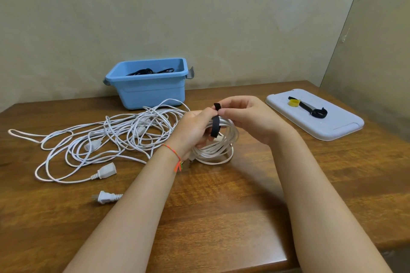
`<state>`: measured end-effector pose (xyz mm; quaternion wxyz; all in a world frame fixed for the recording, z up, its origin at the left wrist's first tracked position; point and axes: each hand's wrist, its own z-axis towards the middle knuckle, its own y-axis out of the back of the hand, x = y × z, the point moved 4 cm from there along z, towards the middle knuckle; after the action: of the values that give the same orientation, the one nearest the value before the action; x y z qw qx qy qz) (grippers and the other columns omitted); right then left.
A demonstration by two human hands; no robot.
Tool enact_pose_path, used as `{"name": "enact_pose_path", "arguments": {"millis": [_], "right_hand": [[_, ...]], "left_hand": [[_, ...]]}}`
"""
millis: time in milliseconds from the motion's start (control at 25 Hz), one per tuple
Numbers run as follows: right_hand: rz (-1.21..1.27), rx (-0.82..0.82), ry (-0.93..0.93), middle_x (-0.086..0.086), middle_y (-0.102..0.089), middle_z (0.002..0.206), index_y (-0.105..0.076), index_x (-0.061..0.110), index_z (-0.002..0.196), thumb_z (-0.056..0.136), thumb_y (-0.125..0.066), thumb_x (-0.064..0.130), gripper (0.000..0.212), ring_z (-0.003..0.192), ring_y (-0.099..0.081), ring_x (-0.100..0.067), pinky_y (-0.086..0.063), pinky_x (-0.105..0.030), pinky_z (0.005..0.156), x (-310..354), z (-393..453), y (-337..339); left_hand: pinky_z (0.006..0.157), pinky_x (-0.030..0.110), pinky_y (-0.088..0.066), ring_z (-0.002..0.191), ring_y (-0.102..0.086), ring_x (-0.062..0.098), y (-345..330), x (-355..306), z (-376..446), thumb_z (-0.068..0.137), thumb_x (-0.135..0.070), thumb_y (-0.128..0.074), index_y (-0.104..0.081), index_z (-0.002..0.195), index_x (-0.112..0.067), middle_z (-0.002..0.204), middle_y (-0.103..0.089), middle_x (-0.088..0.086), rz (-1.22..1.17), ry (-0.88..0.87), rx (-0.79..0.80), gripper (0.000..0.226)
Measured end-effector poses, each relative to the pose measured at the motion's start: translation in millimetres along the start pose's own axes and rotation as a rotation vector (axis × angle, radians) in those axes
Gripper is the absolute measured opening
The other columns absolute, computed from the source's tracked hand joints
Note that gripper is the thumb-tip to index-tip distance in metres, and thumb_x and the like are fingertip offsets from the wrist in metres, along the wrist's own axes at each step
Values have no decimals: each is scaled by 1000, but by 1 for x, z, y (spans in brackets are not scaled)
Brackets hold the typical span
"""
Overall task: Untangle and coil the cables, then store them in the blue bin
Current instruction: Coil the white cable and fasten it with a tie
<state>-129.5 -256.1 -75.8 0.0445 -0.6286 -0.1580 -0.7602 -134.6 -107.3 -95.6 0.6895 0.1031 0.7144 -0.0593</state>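
On a brown wooden counter (221, 217) with a glossy grain, set into the corner of a room with plain beige walls (199, 11), the work sits near the middle. Both forearms reach in from 6 o'clock. The left hand (195, 128) grips a coiled white cable (216, 150), its fingers curled round the top of the loops while the bottom of the coil rests on the wood. A black strap (215, 126) is wrapped over the coil's upper side, and the right hand (246, 113) pinches the strap's free end between thumb and fingertips just above the left hand's knuckles. A thin orange thread bracelet (175, 157) circles the left wrist.

At 9 o'clock from the coil a loose tangle of white cables (106, 137) sprawls across the wood, with a white socket end (106, 170) at its near edge and a white two-pin plug (106, 197) lying apart, closer to the counter's front edge.

At 11 o'clock, against the back wall, stands the blue bin (150, 93) with grey handles at its ends; dark cables (150, 71) lie inside it.

At 2 o'clock a pale lid (332, 126) lies flat, carrying more black straps (310, 109) and a small yellow strap (294, 102) touching them.

No brand, label or readable writing shows on any of these things.
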Motion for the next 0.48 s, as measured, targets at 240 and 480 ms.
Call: {"name": "enact_pose_path", "arguments": {"millis": [240, 480], "right_hand": [[137, -238, 103, -2, -69, 77, -74, 12, 94, 92, -64, 5, 12, 73, -61, -18, -52, -32, 70, 5, 4, 5], [165, -577, 191, -6, -62, 67, -73, 7, 93, 92, -64, 6, 9, 54, -53, -16, -45, -27, 53, 8, 2, 21]], "left_hand": [[38, 17, -22, 36, -37, 5, -4, -1, -3, 97, -21, -54, -54, 90, -11, 55, -48, 0, 15, 7, 64, 12], [44, 24, -12, 39, -23, 9, -14, -1, -8, 99, -15, -47, -44, 73, -16, 47, -33, -3, 79, 42, 279, 26]]}}
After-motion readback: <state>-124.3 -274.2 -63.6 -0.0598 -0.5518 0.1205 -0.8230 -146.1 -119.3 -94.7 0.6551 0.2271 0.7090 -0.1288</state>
